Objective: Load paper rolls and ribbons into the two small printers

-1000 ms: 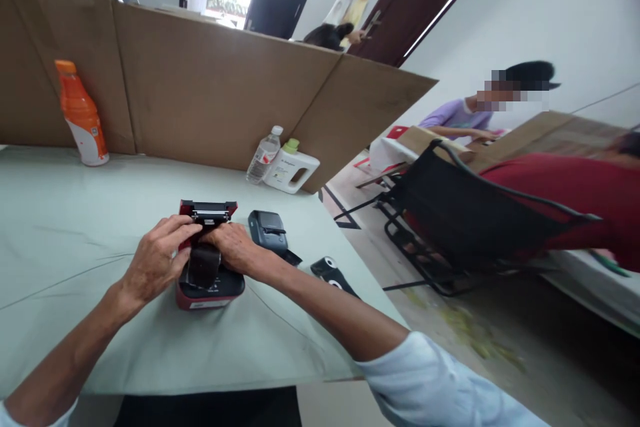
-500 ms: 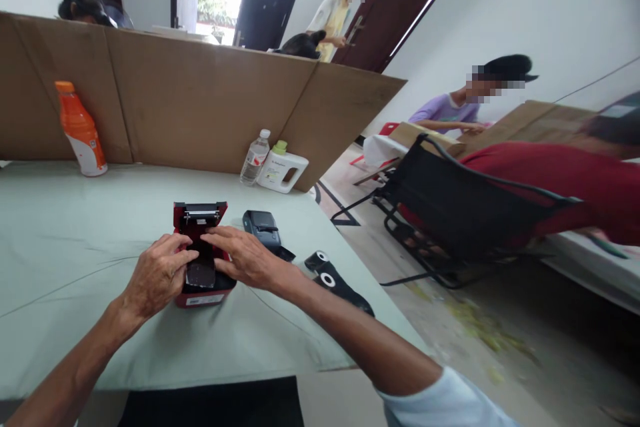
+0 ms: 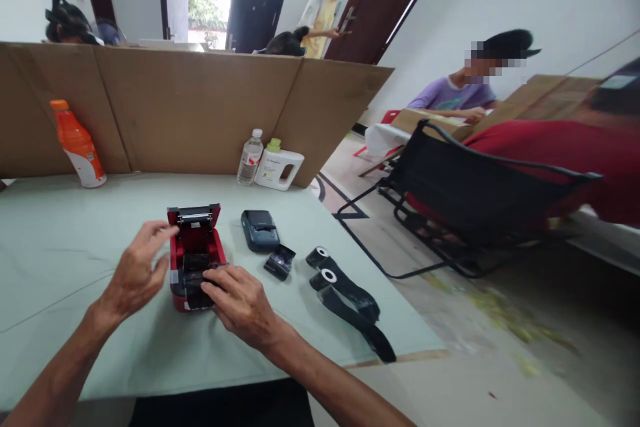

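Note:
A small red and black printer (image 3: 221, 252) stands on the table with its lid (image 3: 194, 213) raised toward the back. Black glossy film (image 3: 194, 285) lies in its bay and hangs over the front edge. My right hand (image 3: 245, 303) is at the printer's front right, its fingertips closed on the film; its thumb is mostly hidden. My left hand (image 3: 135, 273) hovers by the printer's left side, fingers apart and holding nothing. Right of the printer lie a dark handheld device (image 3: 261, 230) and a small black piece (image 3: 280, 261).
Two black rolls with white cores (image 3: 329, 276) trail black strips toward the table's right edge. An orange bottle (image 3: 83, 147), a clear bottle (image 3: 249, 159) and a white jug (image 3: 279, 168) stand before a cardboard screen (image 3: 190, 113). A black folding chair (image 3: 480, 207) with a person is at right.
My left hand has moved off the printer's bay to the left. My right hand has slid down toward the printer's front, and the film now drapes over the front edge. The view has shifted slightly.

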`<state>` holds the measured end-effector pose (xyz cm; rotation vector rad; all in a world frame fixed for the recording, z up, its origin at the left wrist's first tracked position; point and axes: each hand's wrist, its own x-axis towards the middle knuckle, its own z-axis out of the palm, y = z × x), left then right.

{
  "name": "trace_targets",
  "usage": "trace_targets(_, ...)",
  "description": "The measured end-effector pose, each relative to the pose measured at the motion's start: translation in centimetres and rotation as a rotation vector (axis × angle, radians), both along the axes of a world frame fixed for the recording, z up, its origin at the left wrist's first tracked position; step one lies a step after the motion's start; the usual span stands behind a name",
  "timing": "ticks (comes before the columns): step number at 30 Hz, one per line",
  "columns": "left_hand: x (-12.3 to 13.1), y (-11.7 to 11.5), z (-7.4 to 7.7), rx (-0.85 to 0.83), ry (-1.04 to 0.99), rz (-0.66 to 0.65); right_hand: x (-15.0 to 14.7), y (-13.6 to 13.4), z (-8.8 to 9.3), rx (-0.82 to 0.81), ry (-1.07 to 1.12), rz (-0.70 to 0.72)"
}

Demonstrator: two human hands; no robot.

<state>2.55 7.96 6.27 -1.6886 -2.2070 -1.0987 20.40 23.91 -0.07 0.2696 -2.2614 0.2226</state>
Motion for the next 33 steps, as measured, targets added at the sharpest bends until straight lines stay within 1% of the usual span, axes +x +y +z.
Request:
trace_targets(1, -0.9, 0.6, 0.1, 0.052, -0.054, 0.082, 0.1, 0.0, 0.0, -0.003, -0.002, -0.003)
trace_targets(2, -1.8, 1.3, 0.2, 0.079, -0.118, 0.133, 0.3, -0.1, -0.1, -0.006, -0.004, -0.005)
trace_targets(3, -2.8, 2.0, 0.1, 0.086, -0.187, 0.141, 0.4, -0.1, -0.2, -0.010, -0.006, -0.007)
trace_targets(6, -4.8, 3.9, -0.5, 0.051, -0.390, 0.052, 0.7, -0.3, -0.5, -0.033, -0.023, -0.007)
trace_targets(8, -5.1, 4.4, -0.9, 0.039, -0.436, -0.001, 0.7, -0.3, -0.8, -0.052, -0.041, -0.006)
trace_targets(11, -4.2, 3.7, -1.0, 0.054, -0.361, -0.036, 0.7, -0.4, -1.2, -0.069, -0.061, 0.001)
trace_targets(14, -2.8, 1.8, -0.7, 0.028, -0.220, -0.081, 0.7, -0.4, -1.3, -0.067, -0.035, -0.001)
trace_targets(16, -2.2, 0.5, -0.7, -0.013, -0.122, -0.140, 0.7, -0.5, -1.2, -0.061, -0.002, -0.014)
trace_targets(20, -1.6, -1.7, -1.5, -0.108, 0.044, -0.240, 0.7, -0.5, -1.0, -0.056, 0.041, -0.011)
trace_targets(23, -1.2, -2.3, -2.6, -0.147, 0.125, -0.225, 0.8, -0.4, -1.1, -0.060, 0.045, 0.003)
trace_targets(27, -0.4, -2.3, -4.0, -0.126, 0.222, -0.169, 1.0, -0.5, -1.2, -0.077, -0.017, 0.037)
trace_targets(31, 0.1, -2.3, -4.8, -0.118, 0.266, -0.142, 1.4, -0.1, -1.0, -0.090, -0.027, 0.050)
trace_targets(33, 0.2, -2.3, -5.1, -0.105, 0.260, -0.129, 1.4, 0.5, -1.1, -0.118, -0.053, 0.018)
